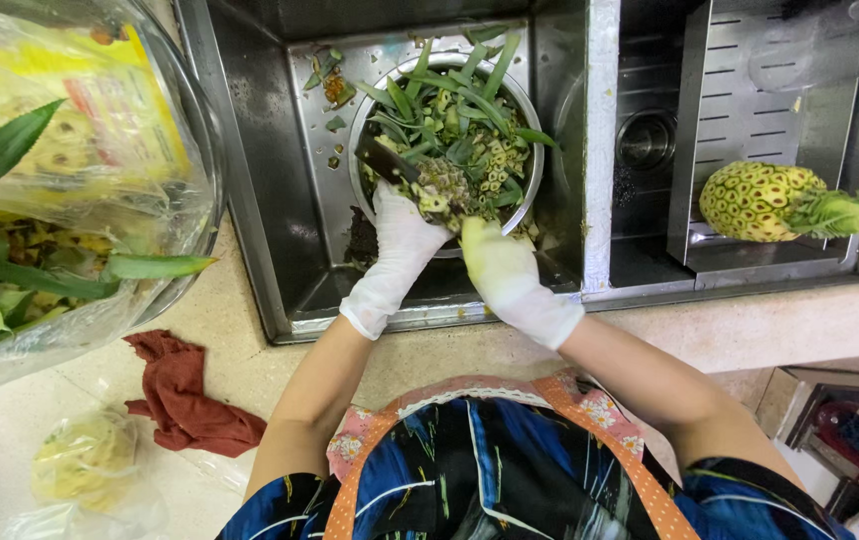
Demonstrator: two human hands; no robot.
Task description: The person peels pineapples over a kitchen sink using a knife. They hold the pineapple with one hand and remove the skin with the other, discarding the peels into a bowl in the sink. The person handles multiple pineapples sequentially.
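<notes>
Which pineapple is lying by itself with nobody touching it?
The whole pineapple on the slotted metal tray at the right of the sink. It lies on its side, skin and leafy top on. The other pineapple is between the gloved hands over the bowl.

At far right, a whole pineapple lies on its side on a slotted metal tray in the right sink basin, its leaves toward the frame's edge. At left, a clear bag bulges with peel and leaves. A red cloth lies crumpled on the desk at lower left, a small plastic bag just beside it.
</notes>
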